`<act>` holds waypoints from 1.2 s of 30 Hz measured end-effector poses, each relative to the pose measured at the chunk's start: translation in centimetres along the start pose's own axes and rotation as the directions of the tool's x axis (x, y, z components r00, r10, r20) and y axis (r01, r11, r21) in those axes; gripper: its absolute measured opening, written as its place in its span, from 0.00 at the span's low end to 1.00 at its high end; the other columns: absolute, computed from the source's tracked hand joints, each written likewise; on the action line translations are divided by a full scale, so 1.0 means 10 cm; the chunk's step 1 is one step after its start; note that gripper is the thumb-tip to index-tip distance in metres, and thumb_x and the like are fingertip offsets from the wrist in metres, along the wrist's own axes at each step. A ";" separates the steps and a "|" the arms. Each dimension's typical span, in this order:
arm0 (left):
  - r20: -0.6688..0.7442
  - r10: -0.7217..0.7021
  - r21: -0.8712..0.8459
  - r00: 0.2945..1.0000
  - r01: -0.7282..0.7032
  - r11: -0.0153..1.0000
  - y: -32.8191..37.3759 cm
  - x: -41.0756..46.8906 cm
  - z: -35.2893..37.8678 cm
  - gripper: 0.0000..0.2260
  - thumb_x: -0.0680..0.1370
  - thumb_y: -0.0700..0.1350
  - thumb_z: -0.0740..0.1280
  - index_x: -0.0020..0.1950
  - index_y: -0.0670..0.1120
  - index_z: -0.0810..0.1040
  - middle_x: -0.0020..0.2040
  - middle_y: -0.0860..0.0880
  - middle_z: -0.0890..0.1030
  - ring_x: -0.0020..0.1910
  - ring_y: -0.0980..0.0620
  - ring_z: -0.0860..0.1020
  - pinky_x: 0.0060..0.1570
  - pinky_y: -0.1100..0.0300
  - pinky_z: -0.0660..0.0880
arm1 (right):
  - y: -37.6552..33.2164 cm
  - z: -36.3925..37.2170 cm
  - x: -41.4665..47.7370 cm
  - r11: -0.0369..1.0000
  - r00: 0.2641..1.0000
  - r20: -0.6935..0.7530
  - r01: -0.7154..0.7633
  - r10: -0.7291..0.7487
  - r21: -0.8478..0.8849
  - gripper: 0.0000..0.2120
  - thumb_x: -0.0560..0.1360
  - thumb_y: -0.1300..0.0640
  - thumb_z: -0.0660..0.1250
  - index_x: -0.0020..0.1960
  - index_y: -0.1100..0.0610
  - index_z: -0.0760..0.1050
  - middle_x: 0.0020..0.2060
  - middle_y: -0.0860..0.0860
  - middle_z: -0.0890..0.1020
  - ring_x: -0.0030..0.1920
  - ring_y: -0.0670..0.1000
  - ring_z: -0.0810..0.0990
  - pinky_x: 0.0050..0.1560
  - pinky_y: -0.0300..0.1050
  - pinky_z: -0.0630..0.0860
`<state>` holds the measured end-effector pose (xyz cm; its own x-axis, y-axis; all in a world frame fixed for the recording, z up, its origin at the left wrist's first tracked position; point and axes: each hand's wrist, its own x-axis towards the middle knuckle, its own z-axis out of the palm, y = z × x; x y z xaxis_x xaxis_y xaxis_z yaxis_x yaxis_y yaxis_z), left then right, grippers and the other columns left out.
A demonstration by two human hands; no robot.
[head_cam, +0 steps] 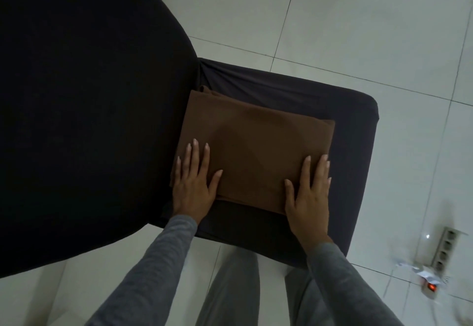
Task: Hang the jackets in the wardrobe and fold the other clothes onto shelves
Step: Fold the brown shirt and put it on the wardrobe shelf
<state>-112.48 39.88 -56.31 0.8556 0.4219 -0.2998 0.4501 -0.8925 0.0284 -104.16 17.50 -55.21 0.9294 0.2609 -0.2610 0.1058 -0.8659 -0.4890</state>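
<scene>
Head view: folded brown garment (pixel 253 151) lies on black-covered chair seat (pixel 358 125). Left hand (pixel 193 184) and right hand (pixel 308 192) press flat on it, fingers spread, gripping nothing. Folding looks finished; next, lift to shelf.

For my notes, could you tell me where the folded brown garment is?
Mid-frame, the folded brown garment lies on the black chair seat, under both flat hands.

You look down at a brown folded cloth (pixel 256 151) on a dark chair seat (pixel 353 125). Your left hand (pixel 193 184) lies flat on its 8 o'clock corner. Your right hand (pixel 309 192) lies flat on its 4 o'clock corner. A power strip (pixel 444 251) sits on the white floor (pixel 358 18) at 4 o'clock.
</scene>
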 end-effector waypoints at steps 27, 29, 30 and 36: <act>0.644 0.052 -0.709 0.763 0.621 -0.335 0.59 -0.05 -2.29 0.19 0.79 0.57 0.59 0.58 0.45 0.79 0.55 0.43 0.82 0.49 0.53 0.80 0.51 0.56 0.76 | -1.51 -1.35 -0.73 0.726 0.822 0.019 0.491 -0.569 0.481 0.12 0.72 0.64 0.65 0.54 0.58 0.80 0.47 0.51 0.84 0.46 0.45 0.74 0.55 0.23 0.61; 0.557 0.211 -0.762 0.804 0.595 -0.255 0.82 -0.09 -2.67 0.17 0.80 0.52 0.59 0.55 0.42 0.80 0.51 0.42 0.83 0.48 0.47 0.81 0.48 0.52 0.76 | -1.37 -1.69 -0.62 0.696 0.803 0.007 0.513 -0.596 0.502 0.12 0.74 0.60 0.67 0.56 0.57 0.79 0.51 0.49 0.83 0.50 0.44 0.75 0.57 0.28 0.66; 0.509 0.285 -0.766 0.812 0.578 -0.281 0.99 -0.10 -2.86 0.17 0.80 0.51 0.60 0.55 0.41 0.81 0.51 0.40 0.83 0.49 0.44 0.82 0.49 0.49 0.77 | -1.29 -1.90 -0.56 0.683 0.797 -0.039 0.540 -0.602 0.492 0.11 0.75 0.57 0.67 0.57 0.57 0.79 0.52 0.48 0.82 0.52 0.44 0.76 0.58 0.33 0.69; 0.242 0.289 -0.857 0.926 0.344 -0.384 2.20 0.11 -3.97 0.17 0.79 0.46 0.61 0.63 0.38 0.76 0.54 0.37 0.81 0.53 0.39 0.80 0.55 0.45 0.76 | -0.73 -3.74 -0.03 0.760 0.799 -0.602 0.396 -0.009 0.515 0.05 0.77 0.53 0.64 0.50 0.49 0.78 0.49 0.45 0.80 0.54 0.45 0.76 0.52 0.38 0.74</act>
<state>-91.53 26.99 -18.19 0.8606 0.0939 -0.5006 0.3407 0.6244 0.7029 -91.93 7.81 -20.38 0.9541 -0.0408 0.2967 0.2666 -0.3354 -0.9035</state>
